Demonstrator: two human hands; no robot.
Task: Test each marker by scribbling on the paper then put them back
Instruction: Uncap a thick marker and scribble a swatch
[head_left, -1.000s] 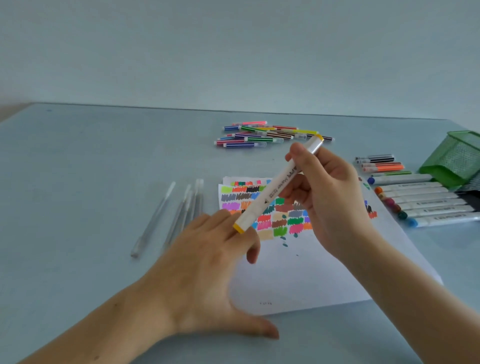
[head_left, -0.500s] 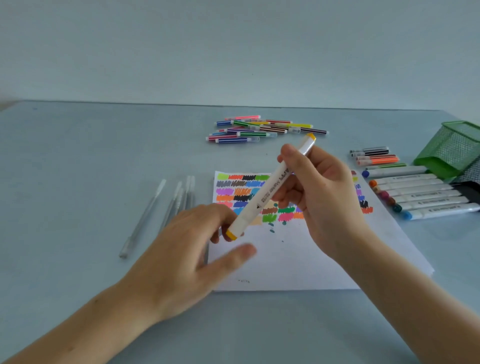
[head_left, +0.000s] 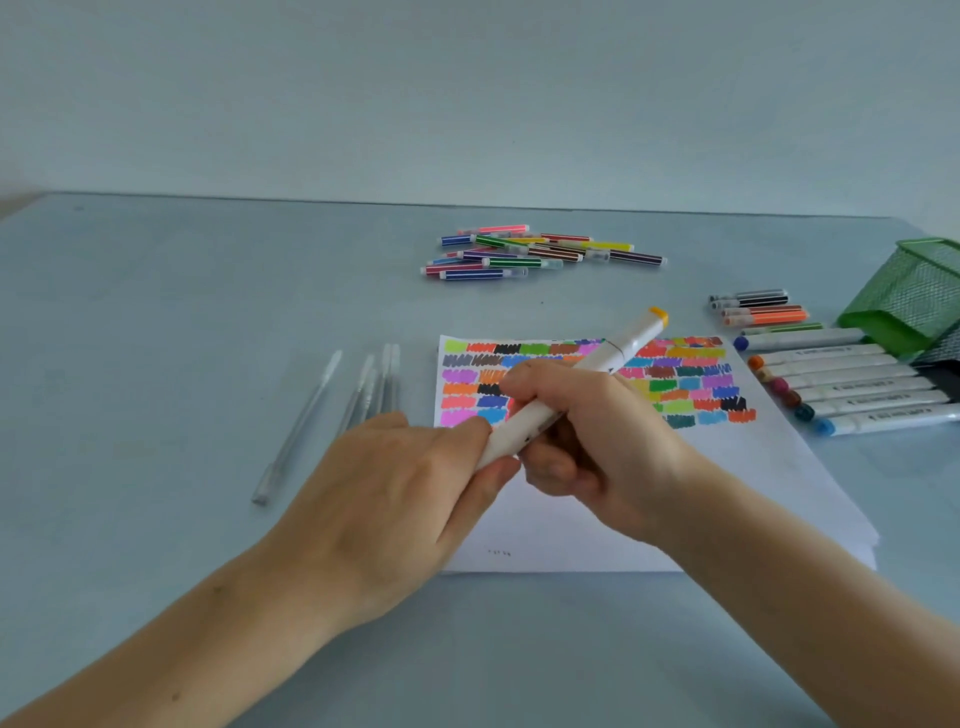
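Observation:
A white marker with a yellow-orange cap at its far end slants over the paper. My right hand grips its barrel around the middle. My left hand pinches the marker's near end between thumb and fingers, and that end's cap is hidden inside the hand. The paper's upper part is covered with rows of coloured scribbles. To the right lies a row of several white markers with coloured ends.
A pile of thin striped pens lies at the back of the grey table. Several clear pens lie left of the paper. A green mesh holder is tipped at the right edge, with a few short pens beside it.
My left hand rose from the table and took hold of the marker's near end. My right hand lowered the marker toward the paper and kept its grip.

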